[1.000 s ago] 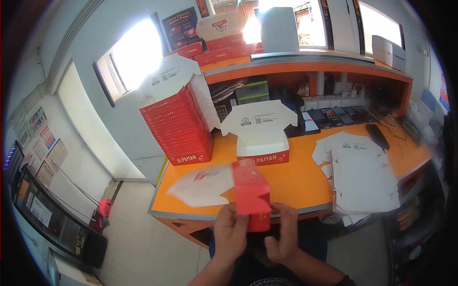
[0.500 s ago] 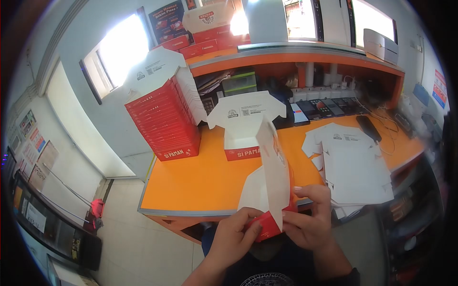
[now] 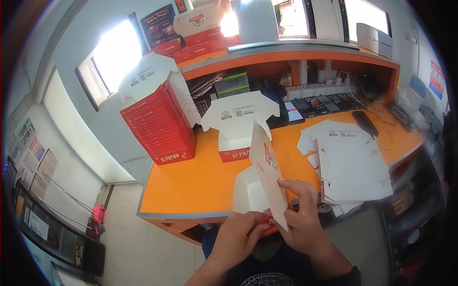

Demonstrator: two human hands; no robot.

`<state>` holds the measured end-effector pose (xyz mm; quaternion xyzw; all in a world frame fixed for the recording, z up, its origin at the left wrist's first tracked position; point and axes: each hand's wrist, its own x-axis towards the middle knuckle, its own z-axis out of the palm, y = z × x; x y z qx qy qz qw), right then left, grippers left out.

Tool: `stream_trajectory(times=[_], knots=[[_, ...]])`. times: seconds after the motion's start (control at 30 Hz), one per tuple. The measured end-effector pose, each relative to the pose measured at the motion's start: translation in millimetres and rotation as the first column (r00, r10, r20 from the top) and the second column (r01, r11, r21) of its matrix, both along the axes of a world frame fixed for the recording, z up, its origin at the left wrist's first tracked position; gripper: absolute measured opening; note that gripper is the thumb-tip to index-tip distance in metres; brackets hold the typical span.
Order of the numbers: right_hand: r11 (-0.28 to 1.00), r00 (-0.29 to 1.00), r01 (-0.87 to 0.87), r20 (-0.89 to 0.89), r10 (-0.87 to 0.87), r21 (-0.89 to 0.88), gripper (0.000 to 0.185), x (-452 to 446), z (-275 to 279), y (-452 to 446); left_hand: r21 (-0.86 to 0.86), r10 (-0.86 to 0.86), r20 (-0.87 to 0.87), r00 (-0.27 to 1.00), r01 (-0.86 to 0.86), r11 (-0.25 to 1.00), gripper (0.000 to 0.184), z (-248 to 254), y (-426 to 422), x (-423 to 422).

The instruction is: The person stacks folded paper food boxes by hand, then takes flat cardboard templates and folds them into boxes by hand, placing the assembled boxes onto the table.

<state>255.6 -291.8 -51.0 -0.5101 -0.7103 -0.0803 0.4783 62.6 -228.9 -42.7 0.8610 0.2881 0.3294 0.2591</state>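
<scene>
A partly folded red and white box (image 3: pixel 248 190) is held at the table's front edge, its lid flap standing up. My left hand (image 3: pixel 237 234) grips the near red side, fingers bent round it. My right hand (image 3: pixel 304 217) pinches the right side, with its index finger against the upright flap. Just behind sits an open box (image 3: pixel 234 155) marked "SI PAMAN", its lid raised. To the left rises a tall stack of red boxes (image 3: pixel 164 126) with white lids up. Flat white box blanks (image 3: pixel 350 167) lie in a pile on the right.
The orange table (image 3: pixel 176 190) has its front-left corner near my left arm. Several phones (image 3: pixel 319 105) lie in a row at the back, beside a black phone (image 3: pixel 365 124) and cables. Above them runs an orange shelf (image 3: pixel 343 56) with red boxes (image 3: pixel 191 51) on it.
The held box has turned from red side facing me to open, with its flap upright. Both hands have shifted right, and now close around its near corner. The view has shifted slightly.
</scene>
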Motion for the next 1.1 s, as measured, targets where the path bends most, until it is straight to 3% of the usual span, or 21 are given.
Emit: stream_trajectory(times=[0.13, 0.23, 0.33, 0.43, 0.57, 0.67, 0.73, 0.8, 0.83, 0.9, 0.97, 1.1], knots=[[0.999, 0.999, -0.040, -0.002, 0.040, -0.026, 0.015, 2, 1, -1, 0.049, -0.010, 0.038, 0.999, 0.008, 0.999, 0.019, -5, 3, 1], [0.999, 1.000, -0.024, -0.011, 0.024, -0.033, 0.033, -2, 0, -4, -0.028, 0.084, 0.120, 0.989, -0.081, 0.996, 0.019, -6, -1, 2], [0.999, 0.999, 0.011, -0.052, -0.009, 0.033, 0.063, -12, -9, -6, -0.110, 0.157, 0.365, 0.918, -0.125, 0.986, 0.020, -10, 1, 4], [0.999, 0.999, 0.016, -0.042, -0.013, 0.050, 0.085, -14, -21, 3, -0.252, 0.072, 0.447, 0.892, 0.048, 0.967, 0.023, -7, 3, 3], [0.985, 0.989, 0.040, -0.145, -0.016, 0.168, 0.098, -13, -33, 18, 0.021, -0.126, 0.295, 0.947, 0.125, 0.992, 0.032, 10, 4, 10], [0.991, 0.982, 0.067, -0.181, -0.045, 0.115, 0.107, 0, -15, 11, 0.048, -0.188, 0.415, 0.890, 0.185, 0.982, 0.036, 15, 19, 6], [0.985, 0.971, 0.136, -0.212, -0.112, 0.102, 0.110, 15, -6, 9, 0.210, -0.111, 0.516, 0.849, 0.000, 0.978, 0.042, 3, 49, -2], [0.976, 0.960, 0.126, -0.268, -0.075, 0.178, 0.118, 38, -1, 17, 0.136, 0.035, 0.622, 0.783, -0.152, 0.979, 0.033, -6, 88, -13], [0.980, 0.904, 0.064, -0.428, 0.023, 0.188, 0.119, 44, 3, 23, 0.056, 0.096, 0.634, 0.767, -0.169, 0.984, 0.030, -8, 110, -18], [0.979, 0.810, -0.013, -0.572, 0.131, 0.205, 0.119, 51, 20, 36, -0.053, 0.181, 0.627, 0.757, -0.191, 0.980, 0.025, -11, 157, -24], [0.976, 0.809, -0.052, -0.564, 0.165, 0.211, 0.118, 57, 52, 53, -0.063, 0.184, 0.593, 0.784, -0.182, 0.981, 0.023, -15, 203, -25], [0.982, 0.807, -0.186, -0.566, 0.171, 0.030, 0.117, 68, 87, 99, -0.006, 0.166, 0.498, 0.851, -0.188, 0.982, 0.026, -51, 272, -23]])
